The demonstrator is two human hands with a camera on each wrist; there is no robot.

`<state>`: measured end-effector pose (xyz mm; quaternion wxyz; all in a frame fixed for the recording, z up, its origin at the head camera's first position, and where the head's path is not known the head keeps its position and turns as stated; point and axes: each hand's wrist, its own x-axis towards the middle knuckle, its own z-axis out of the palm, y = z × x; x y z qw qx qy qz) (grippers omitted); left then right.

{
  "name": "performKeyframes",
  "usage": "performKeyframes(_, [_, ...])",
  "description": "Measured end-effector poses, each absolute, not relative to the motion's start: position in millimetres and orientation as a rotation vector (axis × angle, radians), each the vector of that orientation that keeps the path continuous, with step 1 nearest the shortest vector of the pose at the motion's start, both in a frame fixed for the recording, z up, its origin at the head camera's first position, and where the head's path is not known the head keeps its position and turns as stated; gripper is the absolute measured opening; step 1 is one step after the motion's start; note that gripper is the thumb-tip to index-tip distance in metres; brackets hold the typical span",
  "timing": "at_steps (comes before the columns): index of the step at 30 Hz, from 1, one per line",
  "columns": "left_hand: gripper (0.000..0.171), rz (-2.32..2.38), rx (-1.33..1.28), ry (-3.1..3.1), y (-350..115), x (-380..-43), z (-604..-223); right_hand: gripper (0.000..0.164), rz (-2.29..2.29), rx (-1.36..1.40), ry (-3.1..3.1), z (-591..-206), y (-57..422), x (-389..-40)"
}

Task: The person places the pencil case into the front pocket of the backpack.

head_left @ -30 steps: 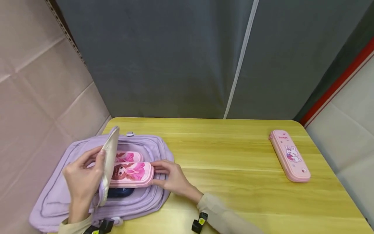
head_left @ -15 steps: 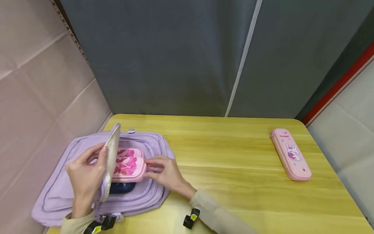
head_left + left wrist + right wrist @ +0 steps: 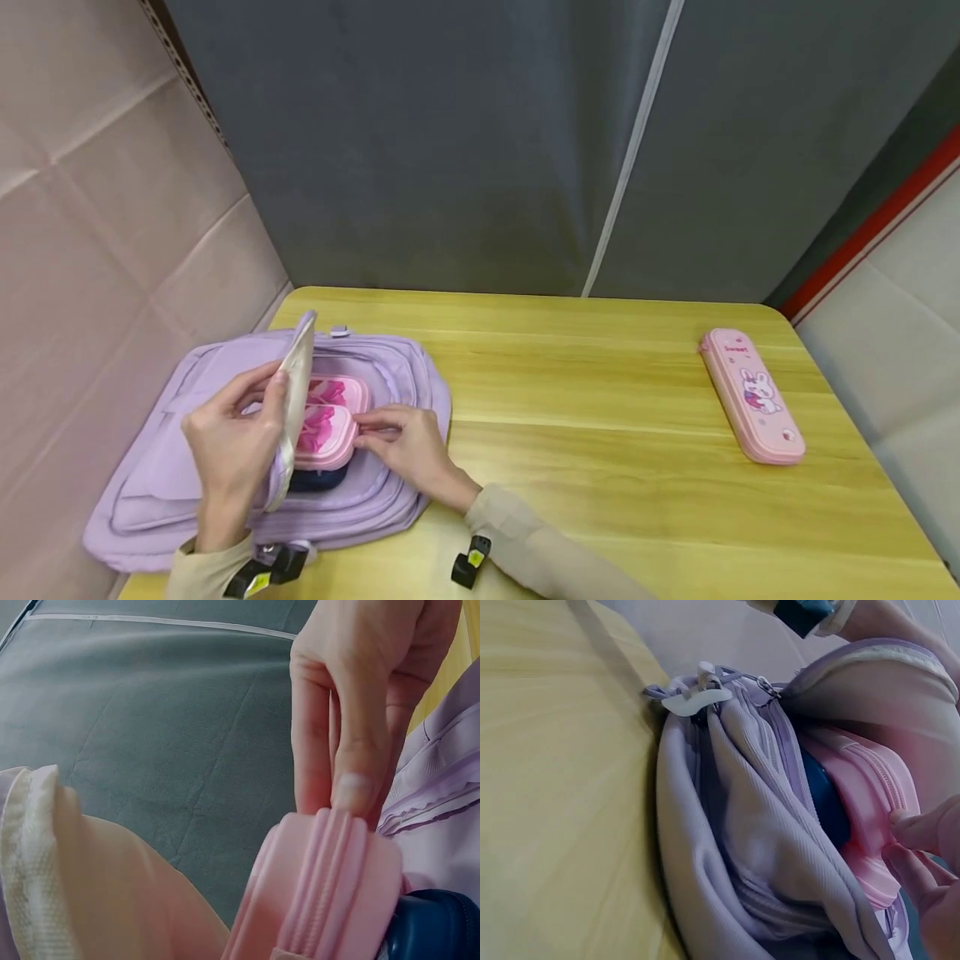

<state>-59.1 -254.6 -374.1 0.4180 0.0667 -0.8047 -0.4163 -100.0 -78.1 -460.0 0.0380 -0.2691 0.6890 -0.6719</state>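
A lavender backpack (image 3: 161, 467) lies flat on the table, its front pocket open. My left hand (image 3: 236, 433) grips the pocket's flap (image 3: 295, 404) and holds it raised. With fingertips and thumb, my right hand (image 3: 412, 450) pinches the right end of a pink zippered pencil case (image 3: 321, 437) with a magenta picture on its lid. The flap hides its other end. Another pink case (image 3: 354, 388) shows just behind it in the pocket. Below sits a dark blue rounded object (image 3: 825, 795), mostly covered.
On the right of the wooden table (image 3: 570, 417) lies a light pink pencil case (image 3: 753, 396) with a rabbit and "Sweet" on it. A grey curtain (image 3: 450, 150) hangs behind the table. Pale panels (image 3: 90, 292) stand at the left.
My right hand has moved left, sliding the pink pencil case farther under the flap, so less of its picture shows. My left hand keeps holding the flap up.
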Motion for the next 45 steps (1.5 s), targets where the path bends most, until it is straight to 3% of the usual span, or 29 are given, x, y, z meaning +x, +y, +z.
performKeyframes(15, [0.017,-1.045,0.162,-2.059,-257,-58,-376,0.027,-1.976,-0.802,2.058,-463,-73,-105])
performKeyframes(24, [0.015,-1.035,0.154,-2.108,-255,-59,-379,0.035,-1.869,-1.086,2.341,-457,-16,-118])
performKeyframes(45, [0.010,-1.015,0.142,-2.244,-250,-60,-384,0.053,-1.674,-0.672,2.779,-447,121,-141])
